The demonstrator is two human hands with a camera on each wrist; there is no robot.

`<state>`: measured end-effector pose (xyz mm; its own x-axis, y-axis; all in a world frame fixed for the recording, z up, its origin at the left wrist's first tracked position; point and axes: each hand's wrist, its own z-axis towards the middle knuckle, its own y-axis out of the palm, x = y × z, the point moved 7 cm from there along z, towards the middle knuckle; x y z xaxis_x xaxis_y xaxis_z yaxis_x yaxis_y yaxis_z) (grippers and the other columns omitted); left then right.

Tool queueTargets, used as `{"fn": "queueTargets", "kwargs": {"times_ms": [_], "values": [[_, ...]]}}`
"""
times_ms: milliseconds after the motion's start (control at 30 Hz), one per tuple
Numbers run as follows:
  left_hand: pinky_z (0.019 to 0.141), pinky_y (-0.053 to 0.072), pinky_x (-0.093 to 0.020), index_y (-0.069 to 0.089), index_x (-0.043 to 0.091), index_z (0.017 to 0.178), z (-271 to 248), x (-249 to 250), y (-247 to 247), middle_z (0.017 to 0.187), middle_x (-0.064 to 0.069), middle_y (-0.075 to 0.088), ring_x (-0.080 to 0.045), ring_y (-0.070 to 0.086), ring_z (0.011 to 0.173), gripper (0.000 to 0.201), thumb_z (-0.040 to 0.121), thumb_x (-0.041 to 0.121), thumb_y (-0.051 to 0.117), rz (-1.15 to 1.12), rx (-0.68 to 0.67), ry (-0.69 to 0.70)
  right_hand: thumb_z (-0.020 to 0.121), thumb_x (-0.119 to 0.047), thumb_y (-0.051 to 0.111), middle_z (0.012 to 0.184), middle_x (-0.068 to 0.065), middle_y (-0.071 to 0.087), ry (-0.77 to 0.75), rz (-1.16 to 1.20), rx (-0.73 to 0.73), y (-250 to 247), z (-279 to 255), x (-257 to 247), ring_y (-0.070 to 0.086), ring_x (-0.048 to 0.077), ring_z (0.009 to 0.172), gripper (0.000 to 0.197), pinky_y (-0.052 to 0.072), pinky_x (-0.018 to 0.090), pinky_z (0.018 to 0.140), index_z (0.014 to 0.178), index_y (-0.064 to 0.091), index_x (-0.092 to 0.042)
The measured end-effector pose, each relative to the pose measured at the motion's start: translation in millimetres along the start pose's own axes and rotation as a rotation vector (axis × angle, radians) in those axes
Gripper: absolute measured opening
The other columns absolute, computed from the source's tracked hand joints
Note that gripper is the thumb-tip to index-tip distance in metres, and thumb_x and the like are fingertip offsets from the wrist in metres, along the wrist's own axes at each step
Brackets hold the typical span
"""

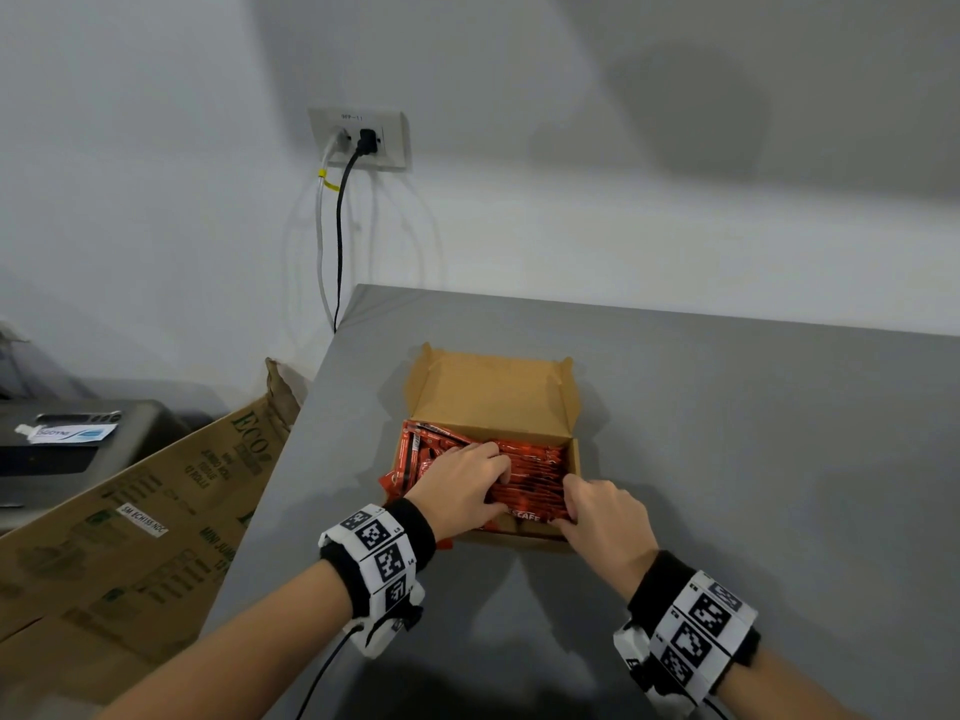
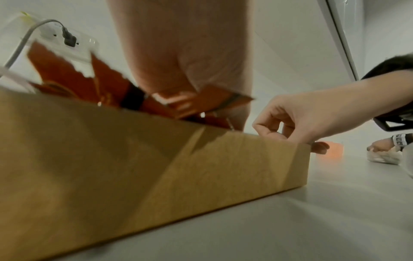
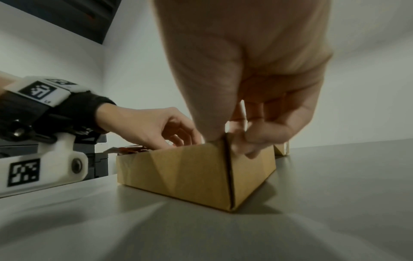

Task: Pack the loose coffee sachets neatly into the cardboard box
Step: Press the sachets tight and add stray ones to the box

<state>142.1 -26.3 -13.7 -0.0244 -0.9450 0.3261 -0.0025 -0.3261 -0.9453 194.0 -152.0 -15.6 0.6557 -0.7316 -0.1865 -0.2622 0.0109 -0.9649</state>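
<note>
I judge the red sachets (image 1: 524, 472) light, thin and slippery, so I hold them by the edges. They lie in the cardboard box (image 1: 496, 392) on the table (image 1: 727, 459). My left hand (image 1: 462, 483) presses them with curled fingers; my right hand (image 1: 605, 517) pinches the near corner. I read "ESCAFE".

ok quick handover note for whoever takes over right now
Left hand: fingers curled down onto the red coffee sachets in the cardboard box, pressing them.
Right hand: pinching the box's near right corner.
Box sits on the grey table, lid open.
Done: most sachets are inside.
Left: several at the left side stick up over the wall; tuck them flat.
</note>
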Motion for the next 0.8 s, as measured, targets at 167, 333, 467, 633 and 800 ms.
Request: {"fn": "queueTargets", "kwargs": {"times_ms": [167,333,467,633,800], "values": [[0.088,0.041,-0.025,0.058,0.014,0.106,-1.9,-1.2,0.8,0.11,0.001,0.057,-0.015,0.053,0.1,0.023,0.087,0.029,0.061,-0.055,0.019,-0.016,0.091,-0.031,0.055,0.095,0.002,0.058,-0.013,0.016,0.008,-2.3,3.0,2.0,0.06,0.024,0.093,0.028,0.035,0.027,0.065,0.084,0.03,-0.019],[0.089,0.039,-0.024,0.059,0.014,0.107,-3.0,-0.2,-1.0,0.11,0.0,0.057,-0.015,0.052,0.104,0.025,0.087,0.029,0.06,-0.042,0.044,-0.02,0.089,-0.032,0.056,0.094,0.001,0.059,-0.015,0.013,0.001,-3.5,2.1,2.1,0.061,0.023,0.092,0.033,0.047,0.033,0.071,0.075,0.028,-0.023],[0.091,0.041,-0.027,0.06,0.015,0.108,-4.1,-0.2,-6.5,0.111,0.001,0.055,-0.015,0.049,0.104,0.029,0.085,0.032,0.063,-0.047,0.028,-0.025,0.084,-0.041,0.062,0.086,-0.003,0.056,-0.003,-0.001,-0.012,-8.3,3.7,5.1,0.06,0.021,0.085,0.035,0.045,0.031,0.069,0.079,0.035,-0.02],[0.089,0.045,-0.025,0.062,0.017,0.105,-5.6,-14.9,-35.8,0.107,0.005,0.056,-0.01,0.052,0.098,0.021,0.086,0.025,0.062,-0.127,0.062,-0.095,0.079,-0.047,0.066,0.081,-0.007,0.055,-0.004,-0.012,-0.022,-12.2,5.9,8.9,0.048,0.016,0.072,0.04,0.037,0.028,0.063,0.078,0.037,-0.02],[0.09,0.044,-0.026,0.063,0.011,0.105,-4.2,-48.6,-63.2,0.108,-0.002,0.058,-0.016,0.053,0.102,0.019,0.092,0.008,0.05,-0.048,0.148,-0.232,0.081,-0.05,0.063,0.081,-0.006,0.052,-0.021,-0.037,-0.038,-13.0,6.2,5.7,0.047,0.016,0.071,0.041,0.036,0.028,0.063,0.079,0.035,-0.02]]}}
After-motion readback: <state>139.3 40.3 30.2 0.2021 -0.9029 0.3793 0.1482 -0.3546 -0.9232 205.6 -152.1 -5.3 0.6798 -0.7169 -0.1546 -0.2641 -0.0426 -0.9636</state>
